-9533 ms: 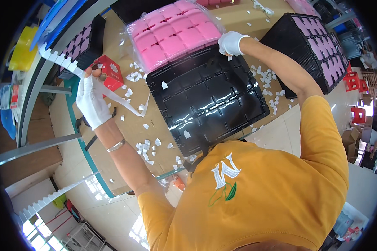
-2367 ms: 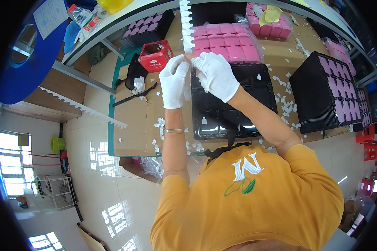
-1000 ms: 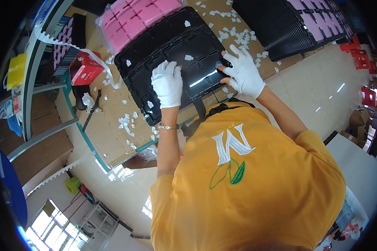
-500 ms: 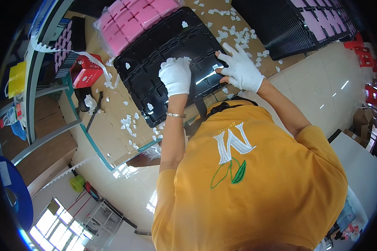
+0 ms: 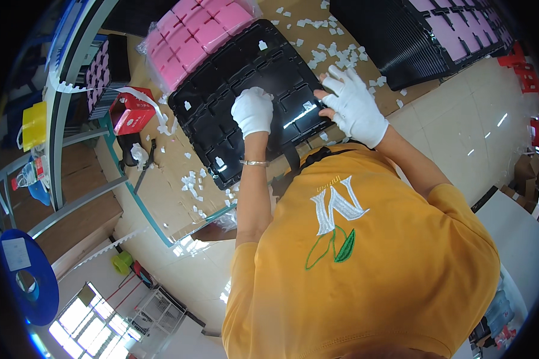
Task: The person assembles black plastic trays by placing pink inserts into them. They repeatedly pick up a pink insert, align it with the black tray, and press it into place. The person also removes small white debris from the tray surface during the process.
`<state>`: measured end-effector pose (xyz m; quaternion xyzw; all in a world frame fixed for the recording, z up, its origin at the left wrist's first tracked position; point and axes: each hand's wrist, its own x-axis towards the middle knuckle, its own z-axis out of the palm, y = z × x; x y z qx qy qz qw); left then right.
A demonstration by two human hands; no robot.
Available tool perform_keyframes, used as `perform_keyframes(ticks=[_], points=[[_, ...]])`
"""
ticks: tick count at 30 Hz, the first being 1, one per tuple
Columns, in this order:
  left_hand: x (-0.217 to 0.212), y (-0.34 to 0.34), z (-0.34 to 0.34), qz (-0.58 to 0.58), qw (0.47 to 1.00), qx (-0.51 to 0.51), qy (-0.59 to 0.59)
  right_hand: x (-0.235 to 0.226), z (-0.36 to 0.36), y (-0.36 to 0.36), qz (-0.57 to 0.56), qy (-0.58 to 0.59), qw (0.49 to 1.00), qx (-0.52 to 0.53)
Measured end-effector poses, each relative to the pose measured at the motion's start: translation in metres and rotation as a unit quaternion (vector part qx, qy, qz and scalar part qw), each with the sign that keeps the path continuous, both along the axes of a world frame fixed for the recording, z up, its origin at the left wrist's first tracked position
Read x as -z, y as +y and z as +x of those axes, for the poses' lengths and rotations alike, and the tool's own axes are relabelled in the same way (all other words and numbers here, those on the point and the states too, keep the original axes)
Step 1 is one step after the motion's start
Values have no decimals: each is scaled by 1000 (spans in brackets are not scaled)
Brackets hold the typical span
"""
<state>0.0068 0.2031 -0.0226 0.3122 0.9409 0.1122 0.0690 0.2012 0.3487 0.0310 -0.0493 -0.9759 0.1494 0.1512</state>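
Note:
A black compartmented tray (image 5: 221, 119) lies on the cardboard-covered table, with a few small white pieces in its pockets. My left hand (image 5: 253, 110), in a white glove with a bracelet at the wrist, presses down on the tray's middle with its fingers curled under. Whether it pinches anything is hidden. My right hand (image 5: 354, 106), also gloved, rests at the tray's right edge with fingers spread and the thumb touching the rim. A pink foam sheet (image 5: 197, 30) wrapped in clear plastic lies just beyond the tray.
Small white scraps (image 5: 335, 54) litter the table. A red box (image 5: 129, 113) and a white toothed strip (image 5: 96, 90) sit to the left. A stack of black trays with pink inserts (image 5: 425, 30) stands at the upper right. The table's green front edge (image 5: 144, 209) borders a shiny floor.
The white toothed strip both hands held earlier has been let go. In the last second both hands shifted over the black tray, and my left hand went from flat to curled.

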Motion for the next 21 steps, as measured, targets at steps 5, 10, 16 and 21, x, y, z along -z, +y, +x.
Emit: perform_keyframes(ticks=[5,10,16,21], points=[[7,-2,-1,24,995,21,96,-7,-7,13,-69,114,991,21],[-37,-41,-1,99,992,-52,63,-1,-26,25,-70,142,987,23],[-52,-248,-37,-127,911,-366,141,-10,-62,44,5,125,992,33],[-17,-327,-42,-181,903,-376,105,19,-122,62,-46,165,985,30]])
